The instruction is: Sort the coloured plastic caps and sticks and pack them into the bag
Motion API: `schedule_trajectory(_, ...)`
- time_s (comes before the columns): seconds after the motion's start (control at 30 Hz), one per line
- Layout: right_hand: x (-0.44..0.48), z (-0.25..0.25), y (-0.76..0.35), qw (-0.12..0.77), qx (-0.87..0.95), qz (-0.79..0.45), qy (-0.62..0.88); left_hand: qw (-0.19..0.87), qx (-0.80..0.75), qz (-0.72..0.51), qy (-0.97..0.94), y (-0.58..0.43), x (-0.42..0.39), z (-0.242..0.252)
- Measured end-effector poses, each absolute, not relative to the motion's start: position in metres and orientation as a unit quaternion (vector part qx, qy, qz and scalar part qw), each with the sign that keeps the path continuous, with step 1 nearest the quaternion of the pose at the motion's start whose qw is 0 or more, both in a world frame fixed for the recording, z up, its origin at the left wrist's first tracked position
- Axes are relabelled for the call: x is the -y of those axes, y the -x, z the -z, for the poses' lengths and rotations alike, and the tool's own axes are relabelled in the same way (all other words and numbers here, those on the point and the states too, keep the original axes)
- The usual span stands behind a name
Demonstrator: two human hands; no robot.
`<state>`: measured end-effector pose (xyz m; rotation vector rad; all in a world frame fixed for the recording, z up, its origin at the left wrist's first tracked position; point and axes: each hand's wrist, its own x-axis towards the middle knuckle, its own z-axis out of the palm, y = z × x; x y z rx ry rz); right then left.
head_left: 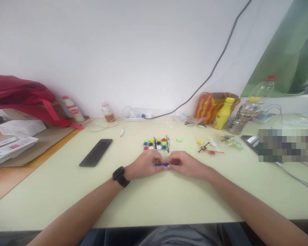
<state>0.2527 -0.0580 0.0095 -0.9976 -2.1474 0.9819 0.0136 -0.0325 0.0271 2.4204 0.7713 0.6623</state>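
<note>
My left hand, with a black watch on its wrist, pinches the left part of a small blue plastic piece low over the table. The fingers of my right hand are closed on the right part of the same piece, and the fingertips of both hands nearly meet. Just beyond my hands lie several coloured round discs in rows, with thin multicoloured sticks among and beside them. A single green disc lies a little to their right.
A black phone lies at left. Yellow, black and red small parts and a plastic packet are at right. Behind stand a yellow bottle, a clear bottle, a striped bag and a power strip.
</note>
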Motion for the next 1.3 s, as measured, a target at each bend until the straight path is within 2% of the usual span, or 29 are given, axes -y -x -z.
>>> schedule_trajectory(0.43, 0.053, -0.002, -0.252, 0.283, 0.802, -0.372, 0.373, 0.236, -0.322, -0.171, -0.901, -0.017, 0.034, -0.026)
schedule_trajectory(0.53, 0.054, -0.009, -0.255, 0.27, 0.824, -0.346, 0.358, 0.213, -0.313, -0.184, -0.907, -0.017, 0.037, -0.025)
schedule_trajectory(0.7, 0.045, -0.029, -0.28, 0.314, 0.825, -0.246, 0.4, 0.197, -0.304, -0.219, -0.906, -0.016, 0.038, -0.023)
schedule_trajectory(1.0, 0.023, -0.029, -0.339, 0.125, 0.835, -0.082, 0.53, 0.255, -0.265, -0.239, -0.899, -0.01, 0.027, -0.019)
schedule_trajectory(1.3, 0.011, -0.016, -0.342, 0.141, 0.767, -0.028, 0.625, 0.205, -0.257, -0.227, -0.916, -0.009, 0.033, -0.025)
